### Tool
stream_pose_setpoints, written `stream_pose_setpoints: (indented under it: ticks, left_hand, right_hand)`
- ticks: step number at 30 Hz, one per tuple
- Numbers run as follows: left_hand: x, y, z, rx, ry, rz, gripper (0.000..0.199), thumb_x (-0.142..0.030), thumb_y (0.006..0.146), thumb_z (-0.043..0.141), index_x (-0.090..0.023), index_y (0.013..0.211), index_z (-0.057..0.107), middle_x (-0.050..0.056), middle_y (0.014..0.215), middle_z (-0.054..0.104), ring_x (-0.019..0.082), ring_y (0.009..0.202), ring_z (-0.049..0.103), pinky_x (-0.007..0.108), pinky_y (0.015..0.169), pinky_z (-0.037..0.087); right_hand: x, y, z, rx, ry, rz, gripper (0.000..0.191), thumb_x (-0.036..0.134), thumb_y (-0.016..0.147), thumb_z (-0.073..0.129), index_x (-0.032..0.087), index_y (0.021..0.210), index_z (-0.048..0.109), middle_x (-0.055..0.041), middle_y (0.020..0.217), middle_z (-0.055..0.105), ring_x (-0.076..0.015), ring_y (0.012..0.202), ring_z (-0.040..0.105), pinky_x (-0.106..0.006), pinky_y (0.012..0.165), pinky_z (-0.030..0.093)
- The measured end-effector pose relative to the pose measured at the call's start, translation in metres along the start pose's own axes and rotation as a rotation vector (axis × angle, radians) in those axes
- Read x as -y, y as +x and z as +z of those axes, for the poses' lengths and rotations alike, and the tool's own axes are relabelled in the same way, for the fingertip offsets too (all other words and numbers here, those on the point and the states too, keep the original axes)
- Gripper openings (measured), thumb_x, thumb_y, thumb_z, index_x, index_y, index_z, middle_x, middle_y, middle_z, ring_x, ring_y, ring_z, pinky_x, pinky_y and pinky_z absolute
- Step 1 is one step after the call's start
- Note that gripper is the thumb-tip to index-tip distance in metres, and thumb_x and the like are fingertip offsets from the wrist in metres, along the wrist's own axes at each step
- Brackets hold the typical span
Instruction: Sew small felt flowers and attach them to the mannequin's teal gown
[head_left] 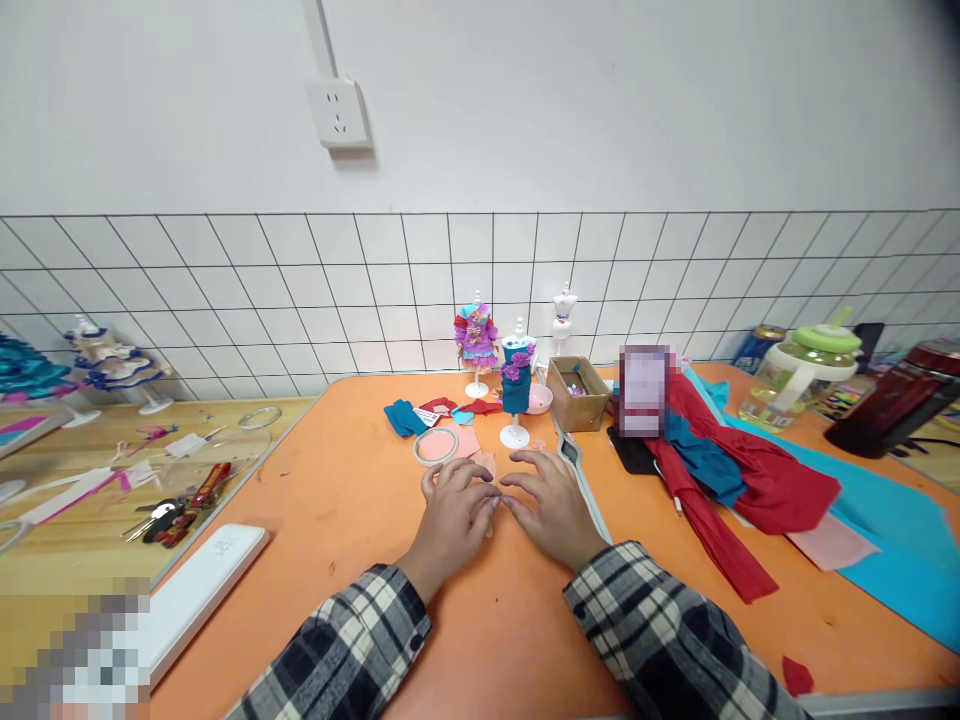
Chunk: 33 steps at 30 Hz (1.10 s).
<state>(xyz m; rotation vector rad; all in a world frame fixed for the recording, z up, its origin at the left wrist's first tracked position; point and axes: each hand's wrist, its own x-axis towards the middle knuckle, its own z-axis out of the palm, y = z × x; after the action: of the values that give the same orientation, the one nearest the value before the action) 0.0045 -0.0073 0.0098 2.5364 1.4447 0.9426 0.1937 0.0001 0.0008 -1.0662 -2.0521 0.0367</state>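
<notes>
My left hand (456,515) and my right hand (553,510) meet low over the middle of the orange table, their fingertips almost touching. Thumb and fingers of each are pinched together, and whatever lies between them is too small to make out. A pale pink scrap shows just behind the fingers. Beyond them stands a small white dress form (516,435) wrapped in dark teal cloth, with purple flowers on its front. Left of it, a roll of tape (436,447) lies on pink cloth pieces (466,441).
Scissors (571,452) lie right of the dress form, near a cardboard box (578,405). A phone (643,390) stands upright beside red cloth (787,490) and blue sheets (900,530). A bottle (799,375) is at right. A white power bank (206,600) lies at left, near keys (161,515).
</notes>
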Motion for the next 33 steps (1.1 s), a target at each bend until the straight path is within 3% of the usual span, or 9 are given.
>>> stream_pose_setpoints:
  ticks: [7, 13, 19, 21, 23, 25, 27, 29, 33]
  left_hand:
    - [-0.003, -0.001, -0.001, 0.037, -0.009, -0.010, 0.020, -0.021, 0.087, 0.052, -0.027, 0.090, 0.071, 0.003, 0.101, 0.066, 0.026, 0.106, 0.052, 0.054, 0.097, 0.026]
    - [-0.002, 0.000, 0.007, 0.041, -0.190, -0.123, 0.014, -0.016, 0.080, 0.058, -0.022, 0.076, 0.070, 0.004, 0.094, 0.069, 0.025, 0.100, 0.057, 0.049, 0.092, 0.038]
    - [0.015, 0.003, 0.012, -0.016, -0.582, -0.257, 0.019, -0.028, 0.084, 0.057, -0.019, 0.078, 0.073, 0.008, 0.093, 0.069, 0.023, 0.096, 0.062, 0.042, 0.090, 0.050]
    - [0.020, 0.003, 0.010, -0.050, -0.657, -0.280, 0.025, -0.034, 0.088, 0.054, -0.019, 0.090, 0.074, 0.010, 0.109, 0.066, 0.024, 0.110, 0.059, 0.044, 0.099, 0.046]
    - [0.020, 0.002, 0.008, -0.037, -0.700, -0.267, 0.033, -0.040, 0.092, 0.049, -0.023, 0.112, 0.070, 0.009, 0.133, 0.056, 0.025, 0.128, 0.048, 0.045, 0.108, 0.038]
    - [0.017, -0.001, 0.007, 0.013, -0.721, -0.239, 0.042, -0.045, 0.095, 0.043, -0.028, 0.131, 0.057, 0.007, 0.150, 0.038, 0.026, 0.140, 0.033, 0.046, 0.113, 0.032]
    - [0.012, -0.005, 0.007, 0.078, -0.720, -0.205, 0.050, -0.049, 0.094, 0.042, -0.032, 0.141, 0.044, 0.003, 0.159, 0.020, 0.027, 0.145, 0.019, 0.047, 0.115, 0.028]
    - [0.007, -0.008, 0.009, 0.143, -0.696, -0.157, 0.056, -0.054, 0.092, 0.043, -0.035, 0.145, 0.036, 0.000, 0.161, 0.005, 0.029, 0.147, 0.006, 0.051, 0.116, 0.022]
    - [0.002, -0.011, 0.011, 0.245, -0.619, -0.093, 0.066, -0.059, 0.090, 0.042, -0.037, 0.149, 0.022, -0.002, 0.161, -0.009, 0.031, 0.145, -0.016, 0.060, 0.115, 0.005]
  right_hand:
    - [0.005, 0.001, -0.002, 0.045, -0.107, -0.044, 0.006, 0.025, 0.085, 0.061, 0.025, 0.086, 0.067, -0.0057, 0.118, 0.062, -0.0258, 0.115, 0.048, -0.049, 0.105, 0.026]
    - [0.015, 0.000, 0.000, 0.133, -0.155, -0.141, 0.017, 0.012, 0.088, 0.049, 0.021, 0.094, 0.061, -0.0065, 0.109, 0.063, -0.0234, 0.110, 0.049, -0.049, 0.106, 0.019]
    - [0.021, -0.006, 0.002, -0.037, -0.073, -0.045, 0.018, 0.023, 0.089, 0.052, 0.026, 0.097, 0.068, -0.0075, 0.101, 0.062, -0.0246, 0.098, 0.052, -0.044, 0.090, 0.035]
    - [0.019, -0.007, 0.003, -0.078, 0.083, 0.106, 0.026, 0.031, 0.092, 0.050, 0.030, 0.113, 0.066, -0.0068, 0.093, 0.062, -0.0218, 0.085, 0.055, -0.039, 0.080, 0.041]
    - [0.015, -0.006, 0.005, -0.056, 0.337, 0.265, 0.048, 0.035, 0.094, 0.047, 0.031, 0.142, 0.041, -0.0065, 0.098, 0.064, -0.0196, 0.080, 0.058, -0.036, 0.077, 0.045]
    - [0.010, -0.004, 0.008, -0.047, 0.629, 0.389, 0.072, 0.038, 0.094, 0.046, 0.031, 0.153, 0.005, -0.0087, 0.120, 0.061, -0.0202, 0.096, 0.060, -0.038, 0.087, 0.046]
    - [0.007, -0.001, 0.012, -0.053, 0.901, 0.463, 0.088, 0.040, 0.092, 0.051, 0.031, 0.151, -0.013, -0.0098, 0.137, 0.052, -0.0211, 0.119, 0.053, -0.042, 0.099, 0.041]
    - [0.005, 0.000, 0.015, -0.049, 1.118, 0.528, 0.099, 0.040, 0.087, 0.060, 0.030, 0.150, -0.017, -0.0097, 0.134, 0.055, -0.0205, 0.125, 0.050, -0.044, 0.104, 0.038]
    - [0.003, 0.001, 0.016, -0.125, 1.313, 0.682, 0.108, 0.034, 0.079, 0.072, 0.027, 0.151, -0.007, -0.0024, 0.100, 0.069, -0.0170, 0.103, 0.062, -0.040, 0.102, 0.040]
